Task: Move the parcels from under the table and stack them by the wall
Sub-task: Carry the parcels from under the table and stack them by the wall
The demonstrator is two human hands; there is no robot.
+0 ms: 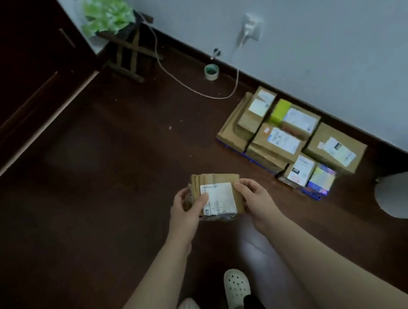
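Gripping a small brown parcel (216, 195) at its two ends, left hand (188, 208) and right hand (255, 197), arms outstretched, label up, long axis running left-right, stacked parcels (291, 135) by the wall (310, 23).

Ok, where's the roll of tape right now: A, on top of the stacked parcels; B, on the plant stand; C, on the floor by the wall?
C: the roll of tape sits on the dark floor close to the wall, beside the white cable, clear of the stacked parcels.
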